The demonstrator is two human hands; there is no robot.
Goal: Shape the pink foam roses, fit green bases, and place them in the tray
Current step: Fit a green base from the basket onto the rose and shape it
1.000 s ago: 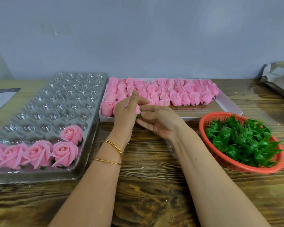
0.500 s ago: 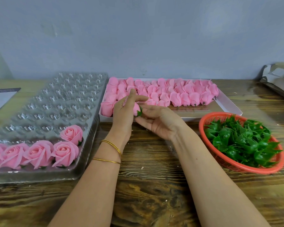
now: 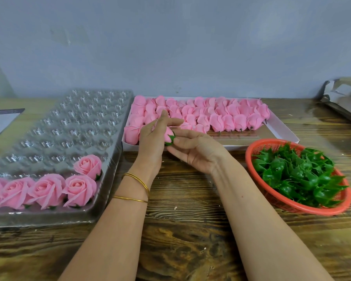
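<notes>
Left hand and right hand are together above the tabletop, just in front of the box of unshaped buds. The left hand holds one pink rose on its palm side (the exact finger placement is hidden behind the hand), and the right hand pinches the green base at the lower end of that rose. Step in hand, by judgement: fitting the base, which appears seated or nearly seated on the bud. The rose is closed, its petals tight and smooth, unlike the finished roses in the tray, which are opened out in layers with green showing beneath. The next move calls for confirming that the base is pushed fully home, then spreading the outer petals evenly under light pressure, since foam is likely to crease or tear. After shaping, carry the rose left to the tray and set it base-down in the free cavity beside the single rose of the second row. Progress is early: most cavities are vacant, and the box and the basket of spare bases are well stocked.
</notes>
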